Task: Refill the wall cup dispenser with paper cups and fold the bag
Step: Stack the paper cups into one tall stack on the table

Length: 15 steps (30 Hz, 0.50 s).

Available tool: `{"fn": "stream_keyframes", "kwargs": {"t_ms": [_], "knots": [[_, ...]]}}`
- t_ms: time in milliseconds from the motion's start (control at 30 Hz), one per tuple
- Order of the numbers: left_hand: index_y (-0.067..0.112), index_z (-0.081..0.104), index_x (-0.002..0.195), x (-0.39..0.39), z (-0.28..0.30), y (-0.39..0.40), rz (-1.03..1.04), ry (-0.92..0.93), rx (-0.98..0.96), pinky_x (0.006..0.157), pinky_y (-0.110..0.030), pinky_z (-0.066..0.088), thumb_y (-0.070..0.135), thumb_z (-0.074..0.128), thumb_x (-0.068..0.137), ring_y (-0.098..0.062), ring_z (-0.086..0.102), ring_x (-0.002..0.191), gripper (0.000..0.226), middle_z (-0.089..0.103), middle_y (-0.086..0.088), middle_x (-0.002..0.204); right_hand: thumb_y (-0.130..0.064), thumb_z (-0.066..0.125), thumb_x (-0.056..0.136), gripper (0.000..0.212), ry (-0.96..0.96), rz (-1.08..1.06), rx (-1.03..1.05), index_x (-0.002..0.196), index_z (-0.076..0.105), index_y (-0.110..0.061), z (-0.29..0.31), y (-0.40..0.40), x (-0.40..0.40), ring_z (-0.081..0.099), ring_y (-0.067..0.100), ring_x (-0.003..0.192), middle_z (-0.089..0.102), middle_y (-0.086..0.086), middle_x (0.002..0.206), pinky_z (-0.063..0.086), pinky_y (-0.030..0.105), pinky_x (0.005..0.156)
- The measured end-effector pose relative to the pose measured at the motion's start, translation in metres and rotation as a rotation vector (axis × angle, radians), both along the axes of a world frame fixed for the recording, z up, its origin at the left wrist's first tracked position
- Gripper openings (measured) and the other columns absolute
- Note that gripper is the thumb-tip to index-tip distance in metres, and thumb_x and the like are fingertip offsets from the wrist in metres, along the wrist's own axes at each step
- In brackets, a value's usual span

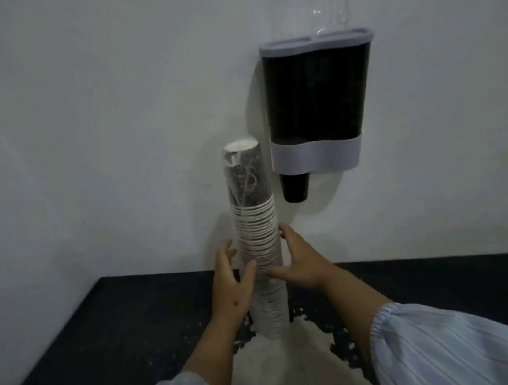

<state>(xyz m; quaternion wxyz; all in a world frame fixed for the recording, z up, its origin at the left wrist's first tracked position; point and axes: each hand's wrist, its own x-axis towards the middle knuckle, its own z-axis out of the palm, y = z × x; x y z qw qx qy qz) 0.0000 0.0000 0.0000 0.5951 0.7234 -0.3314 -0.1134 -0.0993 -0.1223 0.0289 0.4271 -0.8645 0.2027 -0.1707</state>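
Pale wall [93, 116] at the far side. Dark tabletop [103, 332] near, worn white in the middle. Black cup dispenser [314, 95] up on the wall, right of the cups, one black cup [295, 187] poking out below. Tall stack of paper cups [257, 243] in a clear bag, standing upright on the tabletop. Left hand [228, 278] and right hand [299, 260] half open, wrapped around the stack's middle from both sides.
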Motion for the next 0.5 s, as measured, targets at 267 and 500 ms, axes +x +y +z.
{"fn": "stream_keyframes", "kwargs": {"t_ms": [267,500], "knots": [[0.029,0.012,0.147,0.006,-0.044,-0.003,-0.243,0.249,0.102,0.108,-0.027,0.032,0.009,0.055,0.090,-0.009,0.033,0.131,0.074,0.032,0.013,0.138,-0.021,0.075,0.075,0.082,-0.018,0.031,0.212,0.132,0.019,-0.039,-0.046,0.010,0.003,0.042,-0.016,0.106,0.038,-0.021,0.125,0.037,-0.002,0.080],[0.049,0.018,0.124,0.008,-0.058,-0.013,-0.250,0.261,0.113,0.100,-0.010,0.030,0.013,0.055,0.092,0.014,0.036,0.120,0.061,0.030,0.023,0.131,-0.019,0.067,0.083,0.079,0.000,-0.028,0.272,0.133,0.011,-0.044,-0.067,0.012,0.008,0.038,-0.015,0.118,0.035,-0.025,0.131,0.033,0.007,0.100]]}}
